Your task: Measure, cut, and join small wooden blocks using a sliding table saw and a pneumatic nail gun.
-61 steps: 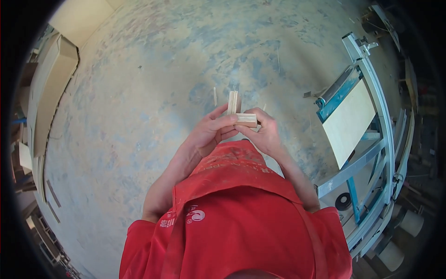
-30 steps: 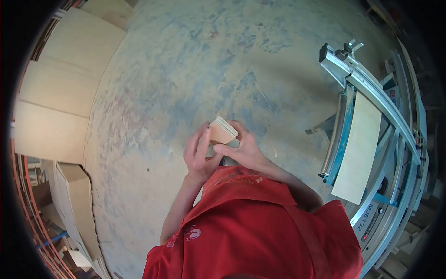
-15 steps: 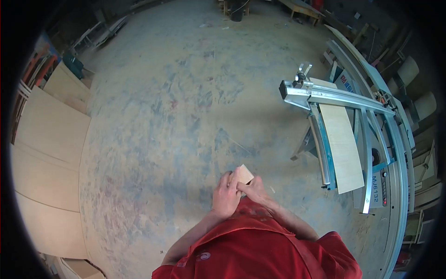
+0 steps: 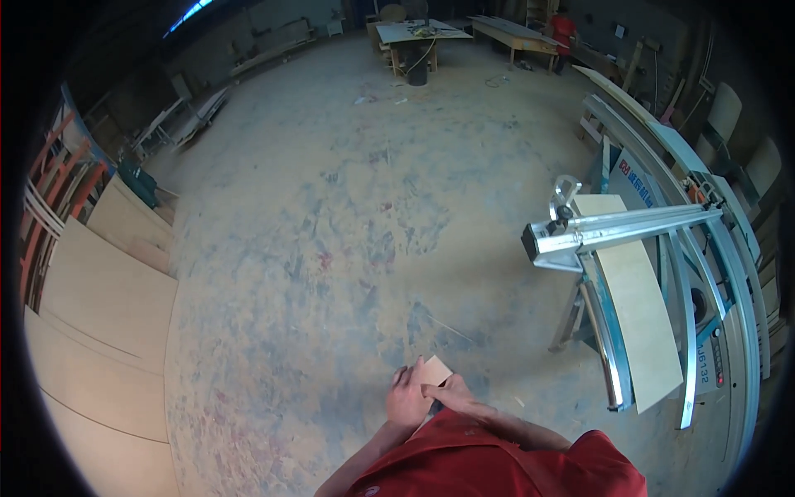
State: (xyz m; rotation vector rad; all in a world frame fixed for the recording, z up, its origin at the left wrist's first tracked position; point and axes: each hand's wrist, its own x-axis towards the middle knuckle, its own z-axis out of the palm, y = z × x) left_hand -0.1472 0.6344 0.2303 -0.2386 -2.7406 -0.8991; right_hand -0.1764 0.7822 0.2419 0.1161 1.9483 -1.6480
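Close to my body, both hands are together around a small pale piece of wooden board (image 4: 436, 370). My left hand (image 4: 408, 398) is closed on it from the left, fingers along its edge. From the other side my right hand (image 4: 454, 395) pinches its lower part. The hands partly cover the piece, so its full length is hidden. One corner of it points up and away from me, above the bare floor (image 4: 331, 273).
At my right stands a sliding table saw with a metal fence (image 4: 629, 230) and a long pale board (image 4: 642, 306) on it. Large sheets (image 4: 108, 306) lean at the left. Workbenches (image 4: 513, 37) stand far off, near a person in red (image 4: 563, 33).
The view has tilted up, bringing the far workbenches and a person into sight. My hands appear lower in the picture, still holding the piece of board.
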